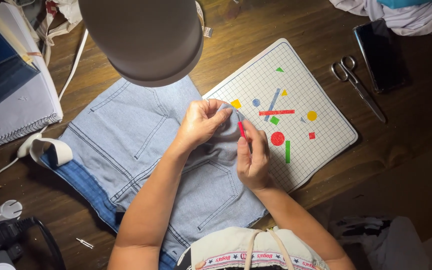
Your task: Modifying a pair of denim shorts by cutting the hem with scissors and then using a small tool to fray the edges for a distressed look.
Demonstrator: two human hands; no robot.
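Observation:
Light blue denim shorts (131, 135) lie flat on the wooden table, back pockets up. My left hand (203, 121) pinches a raised fold of the denim at its right edge. My right hand (252, 157) holds a thin red-handled tool (241, 128), point up against that fold, right beside the left fingers. The tool's tip is hidden in the cloth. Both hands sit over the edge of a white gridded cutting mat (326, 145) with coloured shapes on it.
A grey lamp shade (146, 40) hangs over the table's top middle. Scissors (357, 87) and a dark phone (380, 54) lie right of the mat. A spiral notebook (16, 107) is at left, with a white cable (71, 65), a plug and small pins.

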